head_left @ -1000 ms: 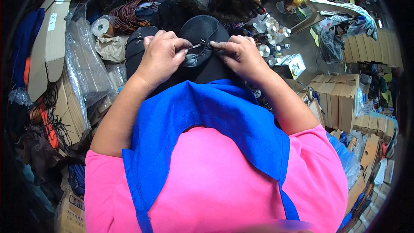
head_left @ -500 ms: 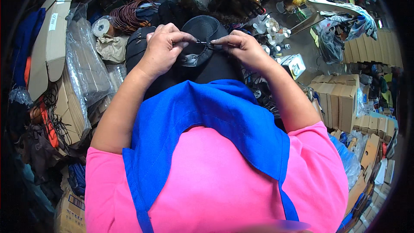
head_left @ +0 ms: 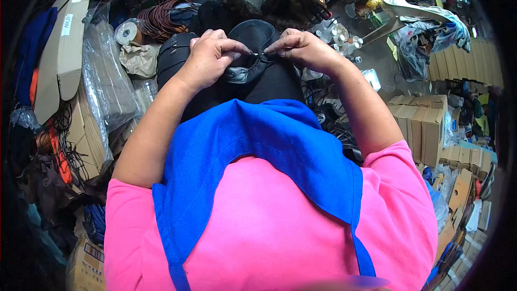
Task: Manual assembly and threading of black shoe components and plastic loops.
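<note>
A black leather piece with a rounded, cup-like end [head_left: 253, 35] and a stitched rim rests on my lap, looking like part of a shoe or case. Over its opening, my left hand [head_left: 212, 56] is closed, thumb and forefinger pinched at one end of a thin dark strand [head_left: 256, 54] with a small bright spot on it. From the other side my right hand [head_left: 304, 51] pinches the strand's other end, its fingertips close to the left ones. Whether the strand is thread, wire or a needle is too small to tell.
A roll of tape or cord [head_left: 126, 33], a crumpled paper bag [head_left: 140, 59] and coiled brown cord [head_left: 167, 19] lie at the left. White bottles [head_left: 340, 35] stand beyond my right hand. Cardboard boxes [head_left: 420, 121] are stacked at the right, flat cardboard [head_left: 64, 48] at the far left.
My right hand has shifted slightly left and up, its wrist turned and fingers more curled. My left fingertips have edged right, so less of the strand shows between the hands.
</note>
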Available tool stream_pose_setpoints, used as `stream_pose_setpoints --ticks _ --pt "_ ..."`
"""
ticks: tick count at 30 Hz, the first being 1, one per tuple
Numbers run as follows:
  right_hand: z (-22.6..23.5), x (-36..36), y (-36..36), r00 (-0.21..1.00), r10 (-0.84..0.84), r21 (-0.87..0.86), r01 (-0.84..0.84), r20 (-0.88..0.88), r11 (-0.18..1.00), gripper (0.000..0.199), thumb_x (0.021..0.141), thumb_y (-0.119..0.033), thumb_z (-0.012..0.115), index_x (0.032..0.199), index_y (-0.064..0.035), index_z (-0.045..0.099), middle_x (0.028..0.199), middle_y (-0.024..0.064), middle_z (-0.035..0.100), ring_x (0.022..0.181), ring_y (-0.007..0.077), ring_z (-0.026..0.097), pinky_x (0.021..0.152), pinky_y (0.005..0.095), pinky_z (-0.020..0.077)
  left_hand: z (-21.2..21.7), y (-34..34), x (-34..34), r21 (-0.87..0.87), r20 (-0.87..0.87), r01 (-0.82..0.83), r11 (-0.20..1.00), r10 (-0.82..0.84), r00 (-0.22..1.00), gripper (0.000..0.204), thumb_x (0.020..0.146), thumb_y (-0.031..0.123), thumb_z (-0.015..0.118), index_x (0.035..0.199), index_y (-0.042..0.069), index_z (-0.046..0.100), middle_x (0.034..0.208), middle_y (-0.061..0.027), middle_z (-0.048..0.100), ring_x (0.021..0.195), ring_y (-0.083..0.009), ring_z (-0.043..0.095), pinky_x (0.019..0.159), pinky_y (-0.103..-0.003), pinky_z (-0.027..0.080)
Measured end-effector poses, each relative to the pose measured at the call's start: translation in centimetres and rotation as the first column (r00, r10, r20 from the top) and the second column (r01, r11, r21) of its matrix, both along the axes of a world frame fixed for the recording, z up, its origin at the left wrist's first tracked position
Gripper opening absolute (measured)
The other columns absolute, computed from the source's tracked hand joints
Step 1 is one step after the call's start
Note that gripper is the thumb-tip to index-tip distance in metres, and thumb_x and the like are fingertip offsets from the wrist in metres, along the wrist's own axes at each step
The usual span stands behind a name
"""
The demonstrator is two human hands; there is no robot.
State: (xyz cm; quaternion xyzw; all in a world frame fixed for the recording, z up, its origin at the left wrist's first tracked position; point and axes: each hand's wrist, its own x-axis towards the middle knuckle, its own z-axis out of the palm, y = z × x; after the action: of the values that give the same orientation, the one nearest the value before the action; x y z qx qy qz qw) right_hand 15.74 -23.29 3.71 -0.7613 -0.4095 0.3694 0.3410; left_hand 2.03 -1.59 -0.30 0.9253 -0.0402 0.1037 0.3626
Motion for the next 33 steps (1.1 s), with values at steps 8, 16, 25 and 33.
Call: stream_pose_setpoints --ticks 8,16,25,33 --pt "0.0 0.2 0.3 0.998 0.046 0.001 -0.046 -0.034 0.999 0.030 0.079 -0.006 0.064 0.108 -0.0129 0.070 0.090 0.0045 0.061 0.090 0.0139 0.054 0.084 0.0281 0.0442 0.2 0.0 2.0 -0.065 -0.084 0.098 0.993 -0.103 0.991 0.016 0.076 0.014 0.068 0.089 0.023 0.073 0.079 -0.0016 0.058 0.087 -0.0203 0.053 0.081 -0.036 0.039" --pt "-0.8 -1.4 -0.2 0.934 -0.206 0.016 0.220 -0.292 0.975 0.031 0.080 -0.009 0.070 0.110 -0.0068 0.067 0.085 -0.0007 0.064 0.076 0.0066 0.057 0.071 0.0219 0.0462 1.9 -0.8 0.2 -0.333 -0.298 -0.053 0.941 -0.052 0.953 0.028 0.075 0.003 0.067 0.102 0.009 0.069 0.089 -0.0045 0.064 0.085 -0.0150 0.059 0.079 -0.029 0.047" --pt "-0.8 -1.6 2.2 0.950 -0.256 -0.010 0.258 -0.179 0.966 0.015 0.078 -0.014 0.074 0.083 -0.0036 0.065 0.075 -0.0026 0.062 0.067 0.0048 0.053 0.059 0.0203 0.0424 -0.4 -1.6 1.7 -0.613 -0.339 -0.116 0.781 -0.128 0.932 0.015 0.075 0.001 0.066 0.090 0.000 0.066 0.085 -0.0024 0.065 0.078 -0.0090 0.058 0.073 -0.025 0.048" --pt "-0.6 0.4 -0.3 0.934 -0.249 0.015 0.261 -0.256 0.965 0.018 0.078 -0.019 0.075 0.083 -0.0075 0.063 0.069 -0.0048 0.056 0.058 0.0040 0.050 0.050 0.0192 0.0373 0.9 0.5 0.5 -0.375 -0.272 -0.054 0.925 -0.054 0.961 0.009 0.074 0.009 0.069 0.077 0.002 0.064 0.080 -0.0060 0.055 0.079 -0.0169 0.055 0.073 -0.028 0.043"
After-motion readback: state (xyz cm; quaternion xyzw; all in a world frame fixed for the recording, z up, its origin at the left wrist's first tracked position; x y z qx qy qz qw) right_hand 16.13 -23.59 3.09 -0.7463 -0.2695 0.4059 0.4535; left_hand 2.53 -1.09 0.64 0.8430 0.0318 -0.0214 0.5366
